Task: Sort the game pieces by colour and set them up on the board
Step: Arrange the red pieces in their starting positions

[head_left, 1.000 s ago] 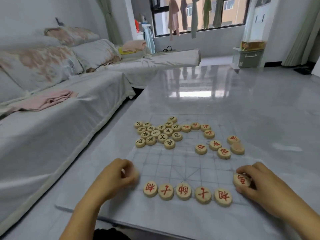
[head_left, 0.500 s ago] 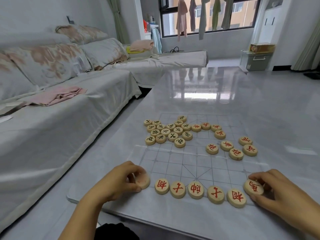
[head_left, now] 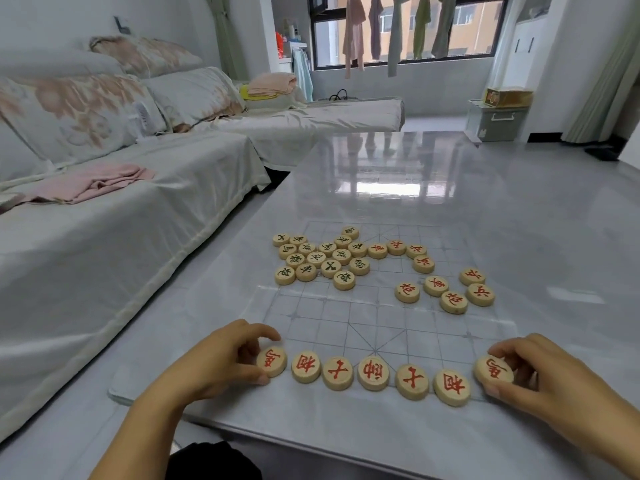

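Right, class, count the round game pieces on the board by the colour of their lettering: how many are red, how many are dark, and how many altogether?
Red-lettered pieces: 16
Dark-lettered pieces: 16
Total: 32

Your right hand (head_left: pixel 547 375) hides the outer rim of the right end piece (head_left: pixel 493 368), your left hand (head_left: pixel 221 362) that of the left end piece (head_left: pixel 272 361). Characters on the dark-marked pieces (head_left: pixel 330 268) are too small to read.
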